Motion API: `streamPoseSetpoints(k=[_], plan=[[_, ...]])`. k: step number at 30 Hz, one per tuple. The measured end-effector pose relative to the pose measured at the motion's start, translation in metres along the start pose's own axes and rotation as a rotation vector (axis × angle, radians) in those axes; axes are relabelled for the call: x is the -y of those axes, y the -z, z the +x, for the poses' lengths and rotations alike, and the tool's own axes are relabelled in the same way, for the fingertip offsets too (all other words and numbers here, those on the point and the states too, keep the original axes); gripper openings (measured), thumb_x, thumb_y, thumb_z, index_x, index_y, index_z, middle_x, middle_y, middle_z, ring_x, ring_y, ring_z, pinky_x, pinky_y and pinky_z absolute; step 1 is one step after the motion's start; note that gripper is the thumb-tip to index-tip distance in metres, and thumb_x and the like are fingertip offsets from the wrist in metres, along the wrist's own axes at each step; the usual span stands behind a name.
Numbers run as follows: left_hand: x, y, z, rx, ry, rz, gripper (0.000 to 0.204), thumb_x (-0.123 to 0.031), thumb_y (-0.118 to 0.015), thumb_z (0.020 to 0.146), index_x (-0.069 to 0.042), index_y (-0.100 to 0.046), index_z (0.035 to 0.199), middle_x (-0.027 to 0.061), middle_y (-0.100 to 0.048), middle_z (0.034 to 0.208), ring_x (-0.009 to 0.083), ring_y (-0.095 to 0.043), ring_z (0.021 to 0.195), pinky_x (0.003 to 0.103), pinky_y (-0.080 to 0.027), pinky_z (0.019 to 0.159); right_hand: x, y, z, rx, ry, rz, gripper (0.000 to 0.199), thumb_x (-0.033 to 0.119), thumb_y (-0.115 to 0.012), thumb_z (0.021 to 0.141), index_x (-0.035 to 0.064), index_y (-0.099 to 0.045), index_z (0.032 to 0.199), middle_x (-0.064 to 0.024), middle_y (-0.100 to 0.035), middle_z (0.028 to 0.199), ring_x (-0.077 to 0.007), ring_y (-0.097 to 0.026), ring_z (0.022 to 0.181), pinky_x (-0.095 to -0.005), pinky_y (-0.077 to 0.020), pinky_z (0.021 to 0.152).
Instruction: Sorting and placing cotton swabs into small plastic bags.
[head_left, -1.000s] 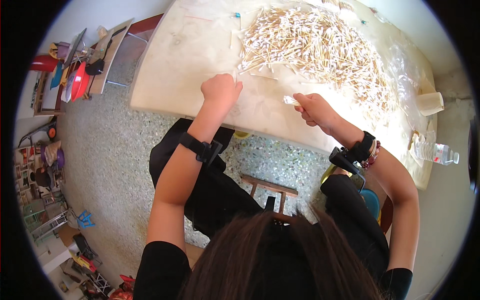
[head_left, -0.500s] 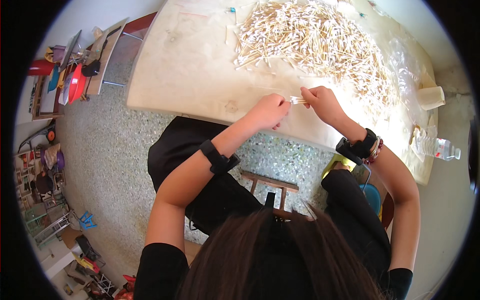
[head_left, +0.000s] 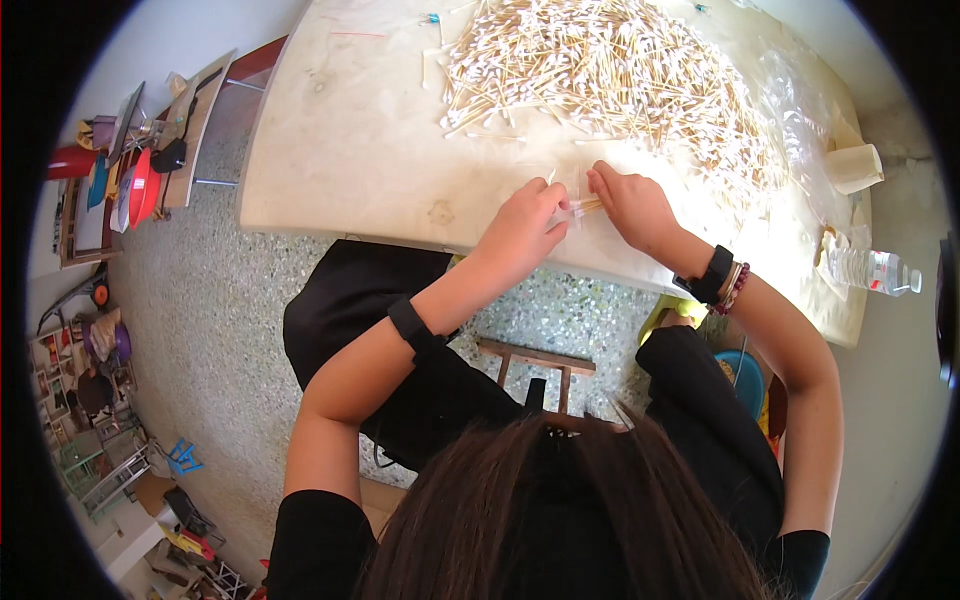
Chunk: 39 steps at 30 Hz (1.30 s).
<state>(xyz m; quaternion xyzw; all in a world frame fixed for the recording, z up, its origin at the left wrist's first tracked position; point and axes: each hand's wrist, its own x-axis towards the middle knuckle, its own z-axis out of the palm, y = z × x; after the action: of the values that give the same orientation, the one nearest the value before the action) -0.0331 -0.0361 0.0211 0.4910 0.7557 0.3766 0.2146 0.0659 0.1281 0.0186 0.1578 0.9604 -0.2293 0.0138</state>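
Left hand (head_left: pixel 522 228) and right hand (head_left: pixel 630 205) meet at the table's near edge, fingers pinched on a small bundle of cotton swabs (head_left: pixel 578 207) in a clear sleeve. Judged early: big loose swab pile (head_left: pixel 610 75) remains unpacked. Pale table (head_left: pixel 340 150); paper cup (head_left: pixel 853 167), water bottle (head_left: pixel 870 270) right. Speckled floor, cluttered shelves left.

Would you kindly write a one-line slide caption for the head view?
Both hands, left hand and right hand, hold a small bundle of cotton swabs beside a large swab pile.
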Motion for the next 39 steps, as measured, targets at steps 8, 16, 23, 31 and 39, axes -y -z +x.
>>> streamPoseSetpoints(k=[8, 16, 23, 31, 39], plan=[[0.003, -0.003, -0.005, -0.070, -0.066, -0.022, 0.015, -0.002, -0.066, 0.074, 0.000, -0.059, 0.087, 0.0107, -0.053, 0.085, 0.0247, -0.058, 0.073, 0.032, -0.048, 0.066, 0.016, -0.017, -0.009, -0.160, 0.146, 0.062, 0.012, 0.020, -0.043, 0.094, 0.0093, -0.045, 0.099, -0.0152, -0.060, 0.065, -0.0327, -0.059, 0.055, -0.0431, -0.0439, 0.047], [0.003, -0.009, -0.006, -0.074, -0.268, 0.191, 0.015, -0.004, -0.066, 0.072, -0.001, -0.062, 0.086, 0.0098, -0.054, 0.084, 0.0275, -0.053, 0.081, 0.036, -0.046, 0.073, 0.019, 0.007, -0.009, 0.045, 0.201, -0.193, 0.012, 0.020, -0.047, 0.091, 0.0090, -0.048, 0.096, -0.0122, -0.060, 0.064, -0.0308, -0.059, 0.055, -0.0405, -0.0445, 0.048], [0.003, -0.010, -0.007, -0.074, -0.285, 0.230, 0.014, -0.004, -0.066, 0.073, -0.001, -0.062, 0.086, 0.0092, -0.054, 0.082, 0.0266, -0.053, 0.082, 0.035, -0.047, 0.073, -0.009, 0.015, -0.034, -0.025, 0.321, 0.284, 0.017, 0.007, -0.061, 0.082, 0.0036, -0.062, 0.099, -0.0099, -0.061, 0.088, -0.0244, -0.060, 0.077, -0.0316, -0.0496, 0.068], [0.009, -0.004, -0.002, -0.044, -0.231, 0.083, 0.018, -0.006, -0.070, 0.071, -0.002, -0.066, 0.088, 0.0092, -0.056, 0.083, 0.0255, -0.055, 0.081, 0.034, -0.047, 0.071, -0.005, 0.007, -0.040, -0.074, 0.306, 0.334, 0.015, 0.004, -0.064, 0.079, 0.0007, -0.065, 0.094, -0.0102, -0.061, 0.087, -0.0259, -0.060, 0.075, -0.0316, -0.0490, 0.068], [0.010, -0.002, 0.001, -0.045, -0.229, 0.062, 0.011, -0.007, -0.066, 0.076, 0.000, -0.067, 0.086, 0.0095, -0.057, 0.078, 0.0249, -0.055, 0.077, 0.032, -0.045, 0.067, -0.004, 0.011, -0.036, -0.007, 0.178, 0.479, 0.014, 0.007, -0.064, 0.080, 0.0003, -0.067, 0.093, -0.0103, -0.062, 0.085, -0.0239, -0.062, 0.071, -0.0312, -0.0509, 0.066]])
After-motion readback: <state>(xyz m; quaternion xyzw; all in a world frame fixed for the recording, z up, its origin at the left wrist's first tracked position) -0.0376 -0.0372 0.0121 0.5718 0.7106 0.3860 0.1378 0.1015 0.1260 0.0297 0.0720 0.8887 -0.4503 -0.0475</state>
